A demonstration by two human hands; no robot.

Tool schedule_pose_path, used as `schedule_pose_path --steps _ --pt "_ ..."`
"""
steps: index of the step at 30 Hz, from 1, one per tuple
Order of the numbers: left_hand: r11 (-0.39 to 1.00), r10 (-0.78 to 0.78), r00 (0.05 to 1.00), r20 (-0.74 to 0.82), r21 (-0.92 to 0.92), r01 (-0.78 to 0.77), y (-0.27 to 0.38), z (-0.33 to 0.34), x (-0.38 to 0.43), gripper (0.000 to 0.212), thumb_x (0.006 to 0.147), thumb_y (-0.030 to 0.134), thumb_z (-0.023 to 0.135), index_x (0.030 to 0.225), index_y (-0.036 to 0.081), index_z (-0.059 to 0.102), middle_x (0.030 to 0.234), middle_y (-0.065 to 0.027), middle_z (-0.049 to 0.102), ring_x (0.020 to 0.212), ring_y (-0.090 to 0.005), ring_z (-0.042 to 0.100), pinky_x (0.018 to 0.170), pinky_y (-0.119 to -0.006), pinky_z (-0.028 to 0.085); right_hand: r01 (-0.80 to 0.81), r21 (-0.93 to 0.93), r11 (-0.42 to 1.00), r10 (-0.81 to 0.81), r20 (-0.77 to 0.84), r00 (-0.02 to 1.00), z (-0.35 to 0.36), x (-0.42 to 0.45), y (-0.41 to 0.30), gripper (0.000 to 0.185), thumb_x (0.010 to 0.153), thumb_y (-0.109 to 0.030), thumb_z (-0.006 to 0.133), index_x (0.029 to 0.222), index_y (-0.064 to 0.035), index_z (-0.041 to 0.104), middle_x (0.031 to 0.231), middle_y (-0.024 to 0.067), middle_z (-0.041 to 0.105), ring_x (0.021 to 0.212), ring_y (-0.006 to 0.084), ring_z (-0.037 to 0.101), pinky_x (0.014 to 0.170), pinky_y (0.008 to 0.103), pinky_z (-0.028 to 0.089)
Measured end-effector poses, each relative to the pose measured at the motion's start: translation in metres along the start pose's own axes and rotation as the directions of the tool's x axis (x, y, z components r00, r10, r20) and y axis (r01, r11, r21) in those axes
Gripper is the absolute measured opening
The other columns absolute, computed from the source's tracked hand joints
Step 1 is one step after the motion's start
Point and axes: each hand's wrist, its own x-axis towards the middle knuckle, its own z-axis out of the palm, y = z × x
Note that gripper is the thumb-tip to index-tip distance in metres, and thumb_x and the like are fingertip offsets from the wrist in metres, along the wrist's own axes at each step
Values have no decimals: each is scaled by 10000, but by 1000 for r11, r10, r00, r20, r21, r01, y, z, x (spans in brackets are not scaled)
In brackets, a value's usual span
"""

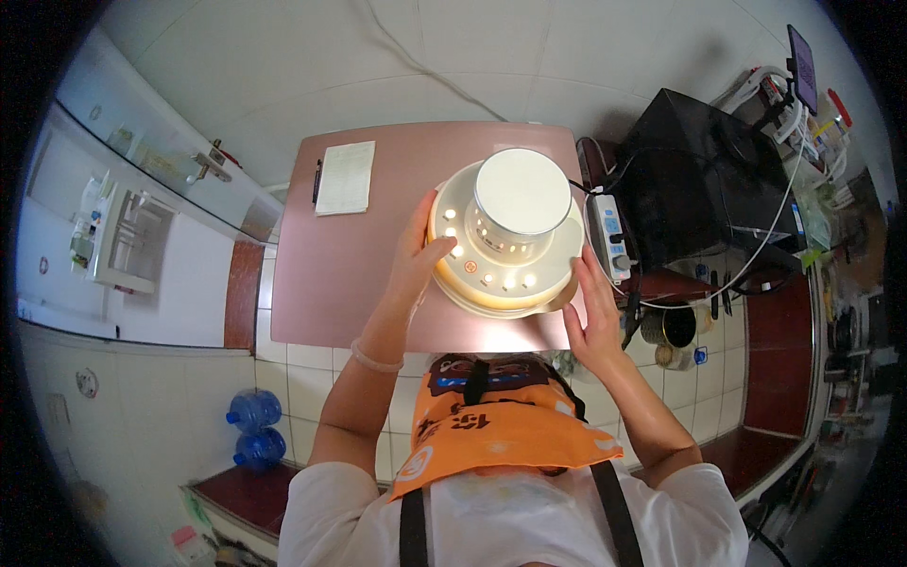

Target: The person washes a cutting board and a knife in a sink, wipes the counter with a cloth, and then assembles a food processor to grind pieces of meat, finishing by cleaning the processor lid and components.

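Observation:
On the pink table (322, 283) stands a round white appliance (453, 275) with glowing round lights on its sloping top and a warm light around its rim. A clear cylindrical part with a flat white disc (523, 190) on top rises from its middle. My left hand (418, 248) grips the left side, the thumb resting over the rim near the lights. Against the lower right edge lie the fingers of my right hand (594, 312), with its thumb apart and pointing up. The underside of the appliance is hidden.
A notepad (346, 178) and a black pen (317, 181) lie at the table's back left. To the right are a power strip (611, 230) with plugs and a large black box-shaped appliance (701, 170). Blue water bottles (258, 429) stand on the left. A white cable (765, 237) loops at right.

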Motion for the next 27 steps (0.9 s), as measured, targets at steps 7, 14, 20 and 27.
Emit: schedule_pose_path --steps 7,14,20,27 --pt "1000 19 1000 -23 -2 -19 -3 5 -2 735 751 28 541 1415 1 228 1341 -168 400 1236 -221 398 1028 -325 318 64 -37 997 -63 13 998 -3 0 10 608 779 -6 541 1356 -37 352 1409 238 313 1258 392 378 1029 456 325" --pt "999 -8 1000 -12 -46 8 -6 3 -1 747 760 40 551 1422 4 206 1362 -149 383 1253 -211 380 1038 -323 305 77 -9 997 -76 22 997 -4 0 12 640 770 -14 561 1371 -52 344 1418 229 305 1253 389 385 1025 451 335" --pt "998 -17 1000 -18 -67 16 -6 4 -1 801 748 71 585 1426 -8 167 1369 -161 369 1266 -226 358 1048 -335 288 77 -8 997 -77 29 997 -7 1 12 630 779 -25 564 1369 -48 345 1420 227 302 1254 392 381 1021 450 339" --pt "975 32 999 41 218 -40 -9 -1 -6 1031 666 185 709 1424 -49 49 1387 -207 297 1304 -288 290 1068 -397 256 83 -10 996 -83 31 996 -7 1 12 625 779 -41 578 1364 -49 356 1423 223 300 1255 386 382 1020 441 343"
